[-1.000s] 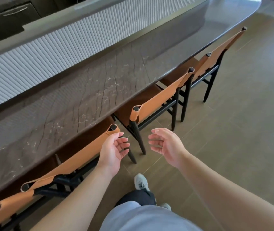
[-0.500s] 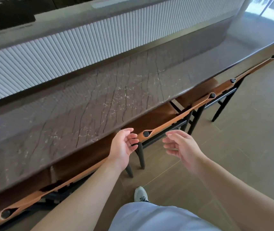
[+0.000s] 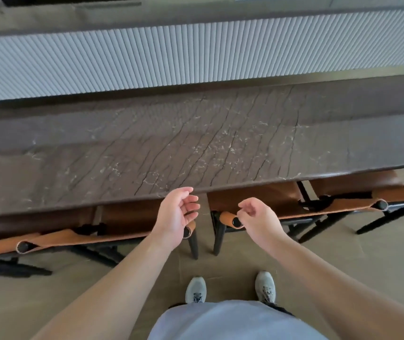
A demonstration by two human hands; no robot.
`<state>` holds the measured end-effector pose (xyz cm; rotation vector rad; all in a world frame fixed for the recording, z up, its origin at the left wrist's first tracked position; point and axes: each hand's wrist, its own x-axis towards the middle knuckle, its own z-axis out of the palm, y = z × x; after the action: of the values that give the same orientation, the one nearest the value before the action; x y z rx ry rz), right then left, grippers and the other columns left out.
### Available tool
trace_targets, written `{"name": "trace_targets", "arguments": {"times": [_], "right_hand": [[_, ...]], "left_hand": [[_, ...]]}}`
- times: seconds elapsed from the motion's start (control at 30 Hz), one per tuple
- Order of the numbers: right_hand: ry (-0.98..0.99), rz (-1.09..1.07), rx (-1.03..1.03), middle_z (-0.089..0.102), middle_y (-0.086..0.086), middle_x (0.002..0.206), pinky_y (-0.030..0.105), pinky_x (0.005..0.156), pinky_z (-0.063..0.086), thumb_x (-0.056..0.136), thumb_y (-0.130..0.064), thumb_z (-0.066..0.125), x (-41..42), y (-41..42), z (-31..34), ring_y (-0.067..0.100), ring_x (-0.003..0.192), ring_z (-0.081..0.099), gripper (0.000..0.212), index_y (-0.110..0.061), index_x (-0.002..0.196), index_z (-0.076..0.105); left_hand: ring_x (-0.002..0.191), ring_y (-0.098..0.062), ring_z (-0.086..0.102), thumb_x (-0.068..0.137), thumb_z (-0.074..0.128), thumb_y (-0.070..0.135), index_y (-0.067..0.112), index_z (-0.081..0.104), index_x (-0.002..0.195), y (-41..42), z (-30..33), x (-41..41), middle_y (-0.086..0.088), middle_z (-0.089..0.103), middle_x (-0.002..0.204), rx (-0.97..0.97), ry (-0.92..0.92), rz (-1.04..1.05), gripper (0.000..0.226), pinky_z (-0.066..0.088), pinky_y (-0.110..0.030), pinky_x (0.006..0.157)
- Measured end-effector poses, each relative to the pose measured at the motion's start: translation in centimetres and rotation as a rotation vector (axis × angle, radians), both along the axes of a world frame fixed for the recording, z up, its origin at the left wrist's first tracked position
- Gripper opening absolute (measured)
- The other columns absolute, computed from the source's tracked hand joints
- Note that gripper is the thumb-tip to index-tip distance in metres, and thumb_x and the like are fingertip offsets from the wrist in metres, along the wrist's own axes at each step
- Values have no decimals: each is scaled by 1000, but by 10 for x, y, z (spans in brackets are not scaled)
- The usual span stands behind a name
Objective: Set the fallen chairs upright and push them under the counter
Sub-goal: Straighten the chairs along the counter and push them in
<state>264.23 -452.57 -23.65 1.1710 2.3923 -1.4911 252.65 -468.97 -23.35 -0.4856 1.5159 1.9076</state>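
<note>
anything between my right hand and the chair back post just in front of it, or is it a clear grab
Nothing visible is in the way. The right hand hovers right beside the black post cap of the tan leather chair, fingers loosely curled and holding nothing. That chair already stands upright, seat under the counter.

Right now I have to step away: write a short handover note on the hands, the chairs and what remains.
Left hand: empty, fingers loosely curled, over the left chair.
Right hand: empty, fingers loosely curled, beside the right chair.
Chairs: those in view stand upright, seats tucked under the counter; others show at both edges of the frame.
Done: no fallen chair in sight.
Left: check the floor outside this view.
</note>
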Motion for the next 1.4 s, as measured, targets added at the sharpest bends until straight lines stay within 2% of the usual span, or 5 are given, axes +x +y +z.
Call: {"name": "trace_targets", "arguments": {"times": [0.2,0.37,0.6,1.0,1.4], "right_hand": [[-132,660,328,51,-7,125,29,85,49,94,-30,54,-9,28,-22,18,108,54,38,-26,132,52],[-184,968,468,48,4,126,37,93,47,96,-26,50,-11,34,-41,28,117,50,40,-17,135,46],[-165,1036,640,57,4,117,34,68,41,101,-33,48,-9,38,-50,30,102,61,31,-18,129,42],[-251,979,683,64,2,105,32,67,39,100,-24,51,-11,28,-53,24,87,61,21,-18,120,48],[-275,931,684,64,2,104,37,71,47,101,-31,48,-17,9,-55,26,89,62,24,-18,121,46]], "left_hand": [[83,-19,68,93,58,21,17,69,99,14,2,3,-2,71,90,-228,84,65,13,54,-34,79],[97,-16,60,91,59,30,27,59,109,-1,-22,27,8,62,102,-839,404,-412,18,49,-30,81],[113,-21,51,91,56,30,28,54,127,-16,-45,43,5,55,121,-1319,691,-859,36,39,-39,97],[98,-23,58,92,51,41,23,60,111,-31,-49,14,2,58,100,-1348,1041,-1156,27,35,-33,66],[90,-27,60,89,54,42,19,59,102,-24,-47,-8,-1,57,94,-1204,1115,-1250,27,39,-33,64]]}}
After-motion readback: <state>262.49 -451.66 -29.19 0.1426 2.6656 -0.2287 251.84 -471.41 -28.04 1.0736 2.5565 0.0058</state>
